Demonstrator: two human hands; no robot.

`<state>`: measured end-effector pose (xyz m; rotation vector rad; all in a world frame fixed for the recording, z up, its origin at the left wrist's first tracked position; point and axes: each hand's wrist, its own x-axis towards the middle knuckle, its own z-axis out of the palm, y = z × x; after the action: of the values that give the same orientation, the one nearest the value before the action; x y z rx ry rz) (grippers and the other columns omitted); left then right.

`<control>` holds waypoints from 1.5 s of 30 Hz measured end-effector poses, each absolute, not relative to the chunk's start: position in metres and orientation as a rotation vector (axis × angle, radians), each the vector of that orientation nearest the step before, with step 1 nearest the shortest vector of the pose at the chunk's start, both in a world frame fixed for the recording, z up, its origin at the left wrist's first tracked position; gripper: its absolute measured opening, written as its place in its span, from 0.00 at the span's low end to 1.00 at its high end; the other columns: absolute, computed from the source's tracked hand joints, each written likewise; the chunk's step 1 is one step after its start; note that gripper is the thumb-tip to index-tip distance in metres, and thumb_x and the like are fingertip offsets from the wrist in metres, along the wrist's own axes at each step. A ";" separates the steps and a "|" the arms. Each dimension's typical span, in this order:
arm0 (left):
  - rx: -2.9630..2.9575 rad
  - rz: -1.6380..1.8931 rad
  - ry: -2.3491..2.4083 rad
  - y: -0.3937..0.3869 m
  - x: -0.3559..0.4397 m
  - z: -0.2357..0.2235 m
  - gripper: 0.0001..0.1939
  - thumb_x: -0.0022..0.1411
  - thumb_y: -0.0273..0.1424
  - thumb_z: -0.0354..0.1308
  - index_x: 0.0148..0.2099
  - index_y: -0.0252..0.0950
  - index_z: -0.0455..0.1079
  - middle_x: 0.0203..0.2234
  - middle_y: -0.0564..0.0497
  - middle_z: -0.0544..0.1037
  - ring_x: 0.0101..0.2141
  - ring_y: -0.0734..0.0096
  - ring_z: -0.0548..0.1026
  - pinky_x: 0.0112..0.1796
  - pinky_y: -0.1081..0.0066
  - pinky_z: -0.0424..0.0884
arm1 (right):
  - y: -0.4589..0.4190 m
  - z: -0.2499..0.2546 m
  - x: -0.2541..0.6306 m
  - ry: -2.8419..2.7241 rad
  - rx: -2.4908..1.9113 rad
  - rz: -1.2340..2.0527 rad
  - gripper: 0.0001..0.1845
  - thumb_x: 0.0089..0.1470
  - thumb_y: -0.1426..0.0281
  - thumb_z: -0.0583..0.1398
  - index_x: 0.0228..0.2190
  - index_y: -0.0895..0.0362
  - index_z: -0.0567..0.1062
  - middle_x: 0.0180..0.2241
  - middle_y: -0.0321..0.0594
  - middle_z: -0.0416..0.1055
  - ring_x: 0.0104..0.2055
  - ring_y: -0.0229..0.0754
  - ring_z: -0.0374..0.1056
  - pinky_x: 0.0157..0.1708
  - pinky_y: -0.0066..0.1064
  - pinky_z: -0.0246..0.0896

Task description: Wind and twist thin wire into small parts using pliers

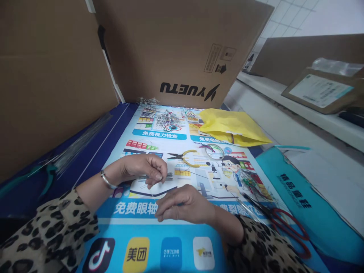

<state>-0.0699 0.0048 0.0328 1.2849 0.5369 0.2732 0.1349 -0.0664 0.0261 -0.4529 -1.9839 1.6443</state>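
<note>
My left hand, with a silver bangle at the wrist, has its fingers curled and thumb pressed in. Below and to the right of it, my right hand pinches with thumb and fingertips together. A thin, pale wire shows in the small gap between both hands' fingertips; its ends are hidden in the fingers. Beside my left hand lies a bundle of short grey wires, partly covered by it. Yellow-handled pliers rest just beyond the hands, jaws pointing left.
Red-handled scissors and metal tweezers lie right. A clear ring-shaped coil, a yellow bag and tangled wire pieces sit farther back. Long wires and teal-handled pliers are left. Cardboard walls the back.
</note>
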 end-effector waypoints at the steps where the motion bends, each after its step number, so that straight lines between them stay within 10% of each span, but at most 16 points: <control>1: 1.291 0.250 0.534 0.004 -0.070 0.033 0.05 0.51 0.29 0.60 0.30 0.33 0.75 0.14 0.51 0.70 0.15 0.77 0.67 0.19 0.77 0.63 | -0.066 0.025 0.135 -1.958 -0.464 1.688 0.12 0.51 0.67 0.59 0.33 0.63 0.76 0.30 0.42 0.76 0.34 0.35 0.71 0.37 0.26 0.67; 14: 1.296 0.126 0.523 0.005 -0.071 0.035 0.05 0.50 0.30 0.61 0.29 0.34 0.74 0.14 0.51 0.72 0.15 0.77 0.67 0.20 0.77 0.64 | -0.064 0.021 0.137 -1.726 -0.610 1.983 0.14 0.50 0.64 0.60 0.35 0.61 0.77 0.24 0.37 0.74 0.28 0.34 0.70 0.32 0.25 0.66; 26: 1.097 0.830 0.755 0.002 -0.041 0.034 0.05 0.56 0.30 0.59 0.33 0.34 0.68 0.20 0.55 0.68 0.20 0.81 0.66 0.24 0.80 0.65 | -0.056 0.021 0.136 -1.815 -0.753 0.870 0.14 0.55 0.61 0.54 0.36 0.56 0.74 0.40 0.43 0.72 0.44 0.38 0.67 0.46 0.32 0.62; 45: 0.848 1.167 0.646 -0.002 -0.028 0.034 0.03 0.59 0.25 0.54 0.32 0.33 0.63 0.20 0.57 0.60 0.16 0.87 0.50 0.18 0.83 0.50 | -0.057 0.011 0.140 -1.930 -0.654 0.653 0.15 0.58 0.73 0.50 0.45 0.54 0.70 0.44 0.42 0.72 0.48 0.38 0.66 0.49 0.34 0.62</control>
<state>-0.0285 -0.0020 0.0343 0.8484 0.6458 1.1670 0.1399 -0.0568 0.0108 -0.6541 -1.9298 0.6535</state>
